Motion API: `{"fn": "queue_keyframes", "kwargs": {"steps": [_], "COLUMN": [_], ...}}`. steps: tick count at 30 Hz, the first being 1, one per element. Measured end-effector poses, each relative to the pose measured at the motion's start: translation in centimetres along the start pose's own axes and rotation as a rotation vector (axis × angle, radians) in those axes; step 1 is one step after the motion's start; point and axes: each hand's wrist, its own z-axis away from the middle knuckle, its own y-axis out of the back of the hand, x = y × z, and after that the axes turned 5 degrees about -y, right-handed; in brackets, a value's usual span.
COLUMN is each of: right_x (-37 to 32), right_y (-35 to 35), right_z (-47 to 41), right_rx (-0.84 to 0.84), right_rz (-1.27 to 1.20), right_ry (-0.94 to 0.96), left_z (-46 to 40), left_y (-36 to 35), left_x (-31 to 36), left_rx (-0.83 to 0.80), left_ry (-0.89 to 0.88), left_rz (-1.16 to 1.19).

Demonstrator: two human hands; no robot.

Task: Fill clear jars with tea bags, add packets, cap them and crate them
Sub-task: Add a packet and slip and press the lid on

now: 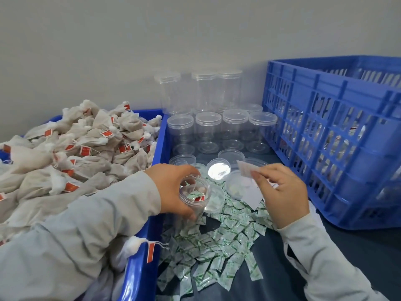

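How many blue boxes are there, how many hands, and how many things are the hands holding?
Blue boxes: 2 (bin of tea bags, crate)
Hands: 2 (left hand, right hand)
Held things: 2 (jar in the left, small white packet pinched in the right)
Total: 6

dark table (351, 253): packets (217, 246), jars (208, 127), blue crate (338, 135), bin (143, 268).
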Motion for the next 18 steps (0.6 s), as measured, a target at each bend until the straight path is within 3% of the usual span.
{"fn": "queue_keyframes", "kwargs": {"steps": [4, 7, 12, 18], "right_x": [-4.3, -5.0, -4.5, -4.2], "right_y": [-2.6, -4.5, -5.2, -4.8], "right_z": [0.2, 0.8, 1.8, 2.1], "right_rx": [-0.059, -0.125, -0.196, -0.536], "right_rz": [-0.036, 0.047, 0.112, 0.259], "right_ry": [0.343, 0.442, 0.374, 0.202], "left_z": [0.1, 0.3, -0.1, 0.0], "left_y": [0.1, 0.3, 0.3, 0.2], "left_x": [0.4, 0.5, 0.5, 0.4], "left_rx": [0.019, 0.022, -0.023, -0.035], "left_ry": [-0.005, -0.009, -0.017, -0.02], "left_rz": [0.006, 0.023, -0.041, -0.008]}}
